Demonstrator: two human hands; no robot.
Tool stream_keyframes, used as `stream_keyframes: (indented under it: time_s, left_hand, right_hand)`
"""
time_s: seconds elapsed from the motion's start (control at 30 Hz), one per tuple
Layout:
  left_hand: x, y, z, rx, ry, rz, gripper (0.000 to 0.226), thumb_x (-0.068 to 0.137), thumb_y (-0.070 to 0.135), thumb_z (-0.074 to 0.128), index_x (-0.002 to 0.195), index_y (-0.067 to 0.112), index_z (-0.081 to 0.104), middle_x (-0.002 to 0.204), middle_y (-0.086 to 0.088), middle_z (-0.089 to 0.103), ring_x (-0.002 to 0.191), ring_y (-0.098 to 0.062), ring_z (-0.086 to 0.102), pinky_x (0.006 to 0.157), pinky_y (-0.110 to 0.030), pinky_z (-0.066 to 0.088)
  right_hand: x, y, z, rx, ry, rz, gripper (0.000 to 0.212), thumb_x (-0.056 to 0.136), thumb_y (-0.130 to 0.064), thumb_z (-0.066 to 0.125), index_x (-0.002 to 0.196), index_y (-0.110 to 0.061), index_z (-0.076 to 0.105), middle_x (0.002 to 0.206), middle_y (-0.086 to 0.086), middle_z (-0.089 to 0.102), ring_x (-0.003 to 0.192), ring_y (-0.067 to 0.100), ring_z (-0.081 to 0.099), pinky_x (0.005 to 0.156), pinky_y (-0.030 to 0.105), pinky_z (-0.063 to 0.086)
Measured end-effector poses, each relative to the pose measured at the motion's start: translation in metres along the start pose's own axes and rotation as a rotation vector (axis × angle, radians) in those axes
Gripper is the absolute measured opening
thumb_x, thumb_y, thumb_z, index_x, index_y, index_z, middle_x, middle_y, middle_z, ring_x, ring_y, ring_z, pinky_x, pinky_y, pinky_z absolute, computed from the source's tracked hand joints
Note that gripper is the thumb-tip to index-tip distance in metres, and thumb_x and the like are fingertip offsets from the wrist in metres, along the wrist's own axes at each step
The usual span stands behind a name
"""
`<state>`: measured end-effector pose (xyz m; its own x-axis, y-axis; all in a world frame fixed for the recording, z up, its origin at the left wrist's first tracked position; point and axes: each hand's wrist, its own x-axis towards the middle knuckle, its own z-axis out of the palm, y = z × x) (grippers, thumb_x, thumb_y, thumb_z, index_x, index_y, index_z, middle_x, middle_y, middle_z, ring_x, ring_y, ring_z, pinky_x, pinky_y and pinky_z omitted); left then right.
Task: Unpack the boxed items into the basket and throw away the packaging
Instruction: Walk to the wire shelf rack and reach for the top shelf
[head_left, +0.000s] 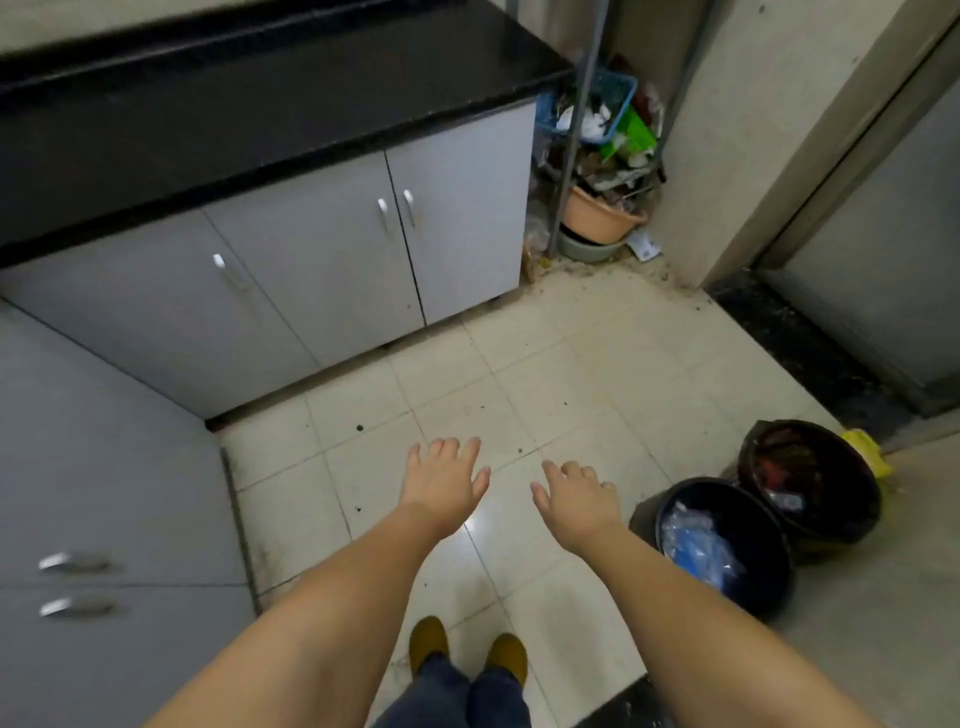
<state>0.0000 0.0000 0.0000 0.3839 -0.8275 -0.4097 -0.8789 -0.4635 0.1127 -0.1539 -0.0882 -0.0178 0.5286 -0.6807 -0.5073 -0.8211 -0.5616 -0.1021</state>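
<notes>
My left hand (445, 483) and my right hand (577, 501) are stretched out palm down over the tiled floor, fingers apart, holding nothing. To the right of my right hand stand two round bins lined with black bags. The nearer bin (724, 545) holds crumpled clear and blue plastic. The farther bin (810, 480) holds dark reddish waste. No box and no item from the task shows in my hands. A blue basket (605, 104) sits on a metal rack in the far corner.
Grey cabinets (322, 260) under a black countertop (234, 104) line the left and back. The corner rack (582, 130) holds clutter above a pink basin (597, 215). A door frame (841, 208) is at right. My feet (467, 654) stand on beige tiles.
</notes>
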Motion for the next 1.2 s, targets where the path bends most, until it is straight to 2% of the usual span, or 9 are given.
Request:
stream_keyframes:
  time_s: [0.27,0.53,0.9,1.2]
  left_hand:
    - [0.069,0.026,-0.033,-0.020,-0.006,0.045,0.048,0.097,0.044,0.023,0.134,0.019,0.040,0.132,-0.009,0.051,0.123,-0.026,0.043,0.103,-0.042,0.033]
    - [0.202,0.041,-0.103,-0.016,0.037,0.100,0.049,0.097,0.046,0.022,0.133,0.019,0.041,0.132,-0.009,0.051,0.123,-0.027,0.044,0.102,-0.042,0.034]
    - [0.402,0.083,-0.243,-0.015,0.071,0.223,0.048,0.097,0.044,0.025,0.130,0.015,0.043,0.132,-0.013,0.049,0.124,-0.032,0.041,0.101,-0.045,0.035]
    - [0.589,0.141,-0.362,-0.030,0.270,0.180,0.046,0.096,0.046,0.029,0.128,0.018,0.045,0.125,-0.011,0.053,0.119,-0.031,0.046,0.095,-0.043,0.038]
  right_hand:
    - [0.054,0.045,-0.042,0.003,-0.016,0.059,0.048,0.098,-0.045,0.019,0.132,-0.018,0.039,0.130,0.010,0.049,0.117,0.028,0.047,0.085,0.041,0.042]
    - [0.163,0.071,-0.128,0.005,0.052,0.119,0.048,0.098,-0.045,0.019,0.131,-0.018,0.041,0.130,0.010,0.049,0.118,0.028,0.046,0.087,0.041,0.042]
    - [0.331,0.135,-0.285,0.045,0.183,0.205,0.047,0.097,-0.047,0.021,0.131,-0.021,0.040,0.130,0.010,0.049,0.118,0.029,0.046,0.085,0.041,0.044]
    - [0.499,0.211,-0.461,0.032,0.417,0.057,0.045,0.097,-0.047,0.026,0.124,-0.017,0.046,0.127,0.013,0.051,0.117,0.034,0.048,0.087,0.044,0.045]
